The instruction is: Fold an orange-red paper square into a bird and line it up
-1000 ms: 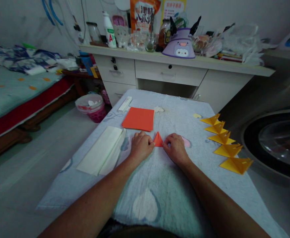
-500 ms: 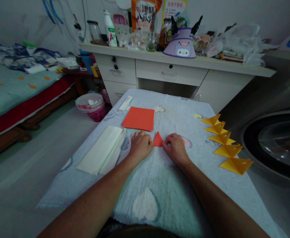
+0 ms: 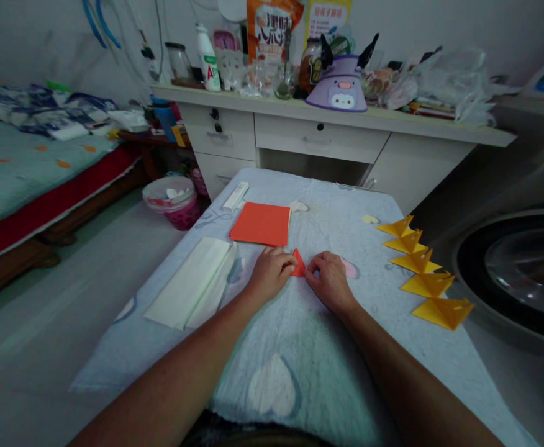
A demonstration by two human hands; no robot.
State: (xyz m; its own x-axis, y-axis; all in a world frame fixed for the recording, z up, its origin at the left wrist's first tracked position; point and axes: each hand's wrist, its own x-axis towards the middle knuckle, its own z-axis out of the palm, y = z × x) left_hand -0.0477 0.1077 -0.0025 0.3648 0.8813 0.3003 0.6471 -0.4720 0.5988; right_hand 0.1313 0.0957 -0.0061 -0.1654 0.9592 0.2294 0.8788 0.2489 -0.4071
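A small folded orange-red paper triangle (image 3: 299, 264) lies on the cloth-covered table between my hands, its point facing away from me. My left hand (image 3: 273, 271) is closed, its thumb and finger over the triangle's left side. At the lower right corner, my right hand (image 3: 328, 277) pinches the paper's edge between thumb and index finger. Just beyond my left hand rests a stack of orange-red paper squares (image 3: 261, 223). Part of the triangle is hidden under my left fingertips.
Several folded yellow paper pieces (image 3: 428, 284) stand in a row along the table's right side. A pale folded sheet (image 3: 190, 282) lies at left, with a white narrow box (image 3: 235, 196) farther back. A cabinet (image 3: 321, 133) stands beyond the table; a washing machine (image 3: 523, 267) is at right.
My left hand has moved right, from beside the triangle onto its left side. My right hand stays at the lower right corner.
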